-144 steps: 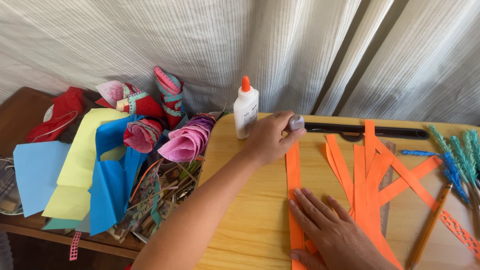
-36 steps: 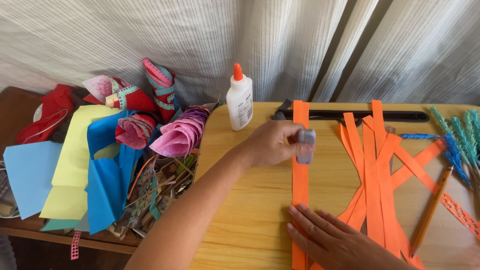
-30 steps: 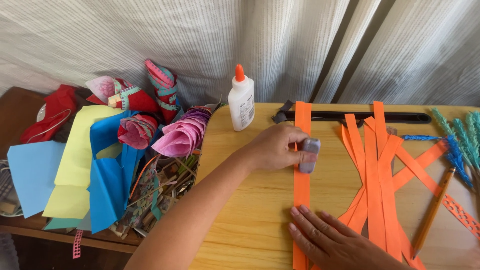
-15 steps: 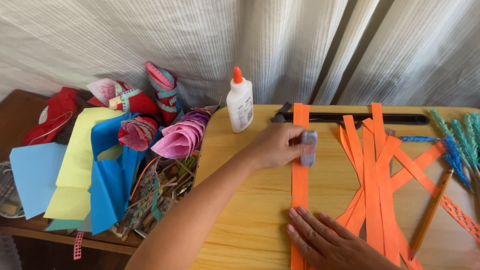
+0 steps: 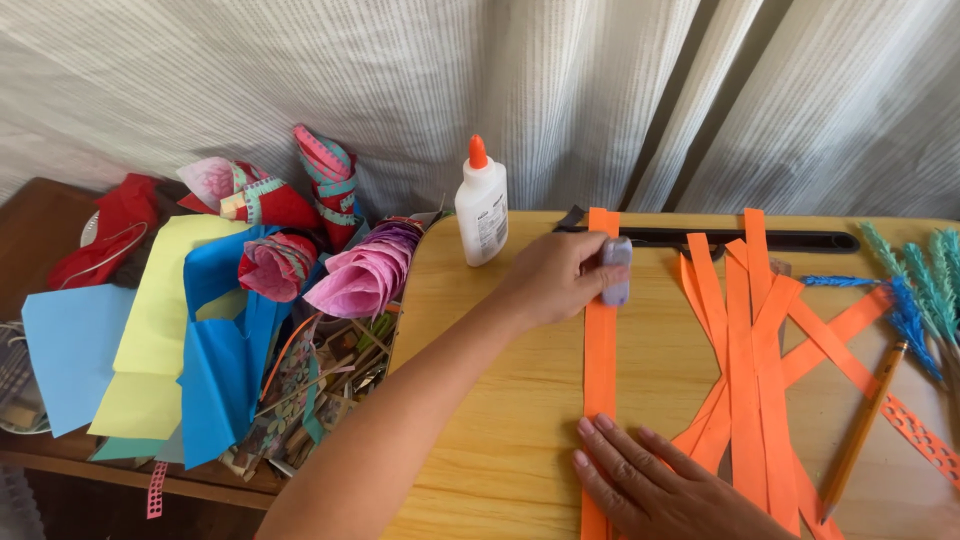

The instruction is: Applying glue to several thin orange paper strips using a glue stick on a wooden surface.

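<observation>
My left hand (image 5: 555,280) reaches in from the lower left and grips a small lilac glue stick (image 5: 616,271), pressing its end onto a long orange paper strip (image 5: 600,350) that lies lengthwise on the wooden table (image 5: 490,400). My right hand (image 5: 665,485) lies flat at the near edge, fingers spread, with its fingertips holding down the strip's near part. To the right of this strip, several more orange strips (image 5: 750,370) lie fanned and crossing one another.
A white glue bottle (image 5: 482,205) with an orange cap stands at the table's back. A black ruler (image 5: 760,240) lies along the far edge. A pencil (image 5: 865,425) and teal feathery stems (image 5: 915,290) are at the right. Coloured paper sheets (image 5: 190,340) and paper cones (image 5: 365,275) pile up at the left.
My left hand has slid the glue stick along the orange strip, away from me toward its far end. My right hand has stayed pressed on the near part.
</observation>
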